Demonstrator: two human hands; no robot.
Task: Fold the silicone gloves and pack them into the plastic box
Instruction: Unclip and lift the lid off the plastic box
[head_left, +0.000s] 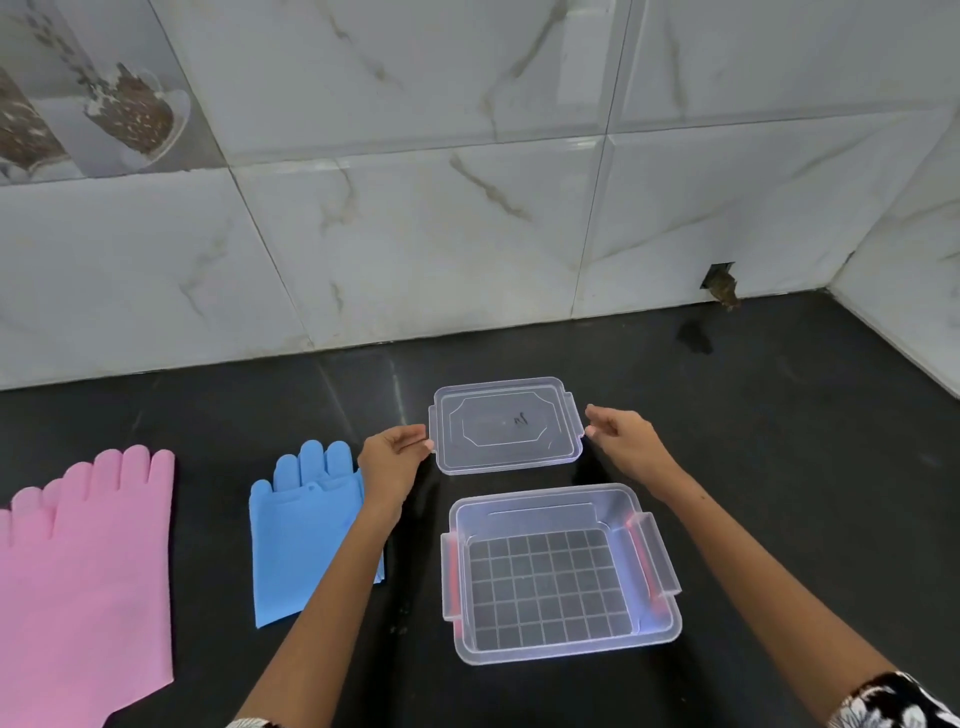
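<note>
A black bench (779, 415) with a glossy top runs from edge to edge. Behind it stands a wall of white marble-patterned tiles (415, 234) with grey-brown veins, and a side wall (914, 291) meets it at the right corner. Low in the back wall, near that corner, is a small dark hole (719, 278). A decorative tile (104, 93) at the upper left shows brown desserts.

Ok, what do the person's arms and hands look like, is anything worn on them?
Both hands, left and right, are bare: no gloves, rings or watch visible. The forearms are bare too. A black-and-white patterned sleeve shows near the right elbow; a sliver of similar fabric sits at the left.
</note>
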